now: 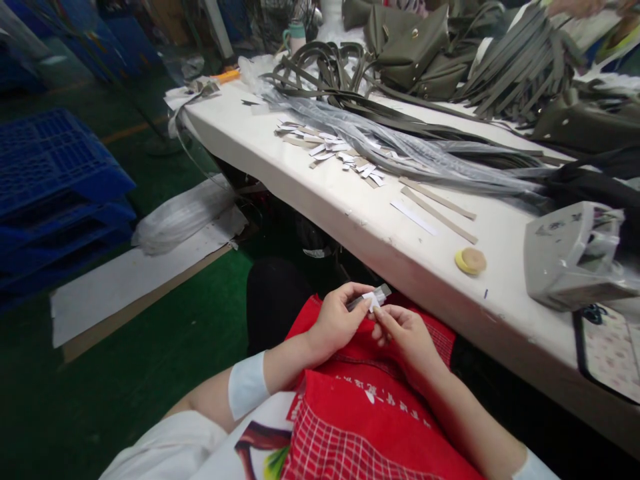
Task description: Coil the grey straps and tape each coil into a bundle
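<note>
Above my lap, my left hand (pixel 341 316) is closed around a short, flat grey strip (pixel 384 291), whose end sticks out past the fingers. A white paper-like piece (pixel 371 301) lies across the strip. My right hand (pixel 404 328) pinches the lower edge of that white piece between thumb and forefinger. Both hands are close together over the red apron (pixel 350 407), just off the table's front edge. My fingers hide part of the strip, so its full length cannot be made out.
On the white table (pixel 320 193) lie cut scraps (pixel 345 155), loose narrow strips (pixel 440 215), plastic-wrapped straps (pixel 370 127) and a yellow tape roll (pixel 470 261). A grey plastic holder (pixel 555 257) stands right, olive bags (pixel 407 43) behind. Blue pallets (pixel 55 167) are stacked left.
</note>
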Demonstrator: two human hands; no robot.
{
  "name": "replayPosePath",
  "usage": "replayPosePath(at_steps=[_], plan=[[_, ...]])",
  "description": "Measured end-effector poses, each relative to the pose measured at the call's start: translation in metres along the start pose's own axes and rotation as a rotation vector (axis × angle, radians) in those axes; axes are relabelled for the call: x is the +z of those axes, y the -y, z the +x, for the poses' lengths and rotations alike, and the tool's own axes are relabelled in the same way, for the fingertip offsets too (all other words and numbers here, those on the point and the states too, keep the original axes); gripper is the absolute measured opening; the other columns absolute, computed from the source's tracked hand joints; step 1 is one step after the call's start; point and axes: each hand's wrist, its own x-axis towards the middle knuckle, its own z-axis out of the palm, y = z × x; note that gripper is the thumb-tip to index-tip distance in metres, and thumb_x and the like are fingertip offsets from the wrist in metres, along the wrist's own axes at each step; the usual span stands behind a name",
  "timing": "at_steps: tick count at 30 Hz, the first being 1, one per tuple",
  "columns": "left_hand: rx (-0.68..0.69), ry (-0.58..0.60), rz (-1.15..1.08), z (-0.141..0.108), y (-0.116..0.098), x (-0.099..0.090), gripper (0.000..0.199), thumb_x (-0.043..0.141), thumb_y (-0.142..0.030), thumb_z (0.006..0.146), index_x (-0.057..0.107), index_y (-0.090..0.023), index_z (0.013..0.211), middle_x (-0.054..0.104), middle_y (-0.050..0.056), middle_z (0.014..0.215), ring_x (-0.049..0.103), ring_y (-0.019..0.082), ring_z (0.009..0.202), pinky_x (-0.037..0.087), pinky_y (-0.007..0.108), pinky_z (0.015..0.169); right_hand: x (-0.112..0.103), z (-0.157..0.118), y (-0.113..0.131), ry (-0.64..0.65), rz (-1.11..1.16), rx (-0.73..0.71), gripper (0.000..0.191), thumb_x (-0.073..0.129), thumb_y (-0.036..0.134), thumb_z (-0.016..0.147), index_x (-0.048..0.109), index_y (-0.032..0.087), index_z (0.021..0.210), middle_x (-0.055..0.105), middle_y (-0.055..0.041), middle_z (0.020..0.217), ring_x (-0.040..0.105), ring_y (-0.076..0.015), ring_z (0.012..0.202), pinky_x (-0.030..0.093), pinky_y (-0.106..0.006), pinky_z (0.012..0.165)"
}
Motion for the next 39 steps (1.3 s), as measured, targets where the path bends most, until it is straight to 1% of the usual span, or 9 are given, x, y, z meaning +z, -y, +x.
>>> replayPosePath(at_steps=[3, 6, 10, 13, 16, 19, 23, 27, 39], plan=[[0.009, -0.011, 0.044, 0.0, 0.001, -0.001, 0.02, 0.062, -0.025, 0.085, 0.067, -0.015, 0.101, 0.072, 0.006, 0.097, 0.067, 0.017, 0.088, 0.052, 0.027, 0.08, 0.0, 0.002, 0.0, 0.026, 0.007, 0.025, 0.047, 0.07, 0.061, 0.072, 0.066, 0.014, 0.074, 0.064, -0.0014, 0.054, 0.053, -0.0093, 0.043, 0.04, -0.02, 0.045], [0.036, -0.073, 0.113, 0.0, 0.001, -0.002, 0.019, 0.063, -0.028, 0.085, 0.067, -0.016, 0.099, 0.072, 0.006, 0.095, 0.067, 0.017, 0.085, 0.054, 0.028, 0.077, 0.001, 0.002, 0.003, 0.094, 0.045, 0.037, 0.045, 0.072, 0.058, 0.07, 0.067, 0.014, 0.076, 0.067, -0.0034, 0.062, 0.058, -0.0114, 0.052, 0.046, -0.022, 0.052], [0.206, -0.149, 0.263, -0.005, -0.004, -0.003, 0.017, 0.061, -0.027, 0.086, 0.069, -0.018, 0.098, 0.072, 0.006, 0.096, 0.067, 0.017, 0.087, 0.053, 0.029, 0.081, 0.004, 0.003, 0.008, 0.155, 0.066, -0.033, 0.04, 0.071, 0.054, 0.073, 0.069, 0.014, 0.078, 0.069, -0.004, 0.071, 0.06, -0.0129, 0.062, 0.05, -0.026, 0.065], [0.353, -0.141, 0.344, -0.01, -0.008, -0.003, 0.015, 0.06, -0.025, 0.087, 0.068, -0.018, 0.097, 0.071, 0.006, 0.096, 0.067, 0.017, 0.089, 0.053, 0.03, 0.084, 0.008, 0.004, 0.011, 0.135, 0.049, -0.078, 0.042, 0.07, 0.056, 0.072, 0.07, 0.014, 0.079, 0.069, -0.004, 0.07, 0.061, -0.0153, 0.063, 0.051, -0.029, 0.065], [0.43, -0.141, 0.373, -0.012, -0.009, -0.003, 0.014, 0.058, -0.023, 0.089, 0.067, -0.018, 0.097, 0.071, 0.006, 0.095, 0.066, 0.017, 0.089, 0.052, 0.029, 0.083, 0.012, 0.005, 0.011, 0.104, 0.054, -0.104, 0.045, 0.07, 0.057, 0.071, 0.071, 0.014, 0.084, 0.071, -0.0056, 0.074, 0.063, -0.0181, 0.066, 0.052, -0.031, 0.067], [0.431, -0.132, 0.376, -0.013, -0.006, -0.004, 0.014, 0.055, -0.023, 0.09, 0.066, -0.019, 0.099, 0.07, 0.006, 0.096, 0.066, 0.017, 0.09, 0.052, 0.029, 0.083, 0.015, 0.005, 0.007, 0.084, 0.059, -0.1, 0.046, 0.069, 0.056, 0.072, 0.071, 0.014, 0.09, 0.072, -0.0057, 0.075, 0.065, -0.0179, 0.062, 0.052, -0.03, 0.062], [0.366, -0.133, 0.365, -0.01, -0.003, -0.006, 0.017, 0.054, -0.026, 0.092, 0.066, -0.019, 0.103, 0.07, 0.006, 0.099, 0.066, 0.017, 0.092, 0.052, 0.029, 0.084, 0.016, 0.006, 0.003, 0.071, 0.02, -0.08, 0.047, 0.066, 0.053, 0.075, 0.07, 0.013, 0.1, 0.07, -0.0034, 0.066, 0.065, -0.0171, 0.054, 0.051, -0.027, 0.052], [0.309, -0.125, 0.345, -0.008, -0.001, -0.006, 0.02, 0.051, -0.029, 0.094, 0.065, -0.02, 0.104, 0.07, 0.006, 0.101, 0.066, 0.018, 0.094, 0.051, 0.03, 0.085, 0.015, 0.007, -0.002, 0.064, 0.043, -0.077, 0.051, 0.063, 0.053, 0.076, 0.068, 0.014, 0.108, 0.067, -0.0012, 0.059, 0.065, -0.0174, 0.052, 0.051, -0.027, 0.051], [0.334, -0.121, 0.401, -0.007, 0.0, -0.004, 0.022, 0.05, -0.033, 0.093, 0.066, -0.02, 0.101, 0.072, 0.006, 0.097, 0.068, 0.019, 0.09, 0.054, 0.03, 0.081, 0.015, 0.012, -0.002, 0.106, 0.155, -0.022, 0.057, 0.066, 0.06, 0.068, 0.07, 0.014, 0.1, 0.065, -0.0002, 0.056, 0.062, -0.0148, 0.05, 0.048, -0.025, 0.051]])
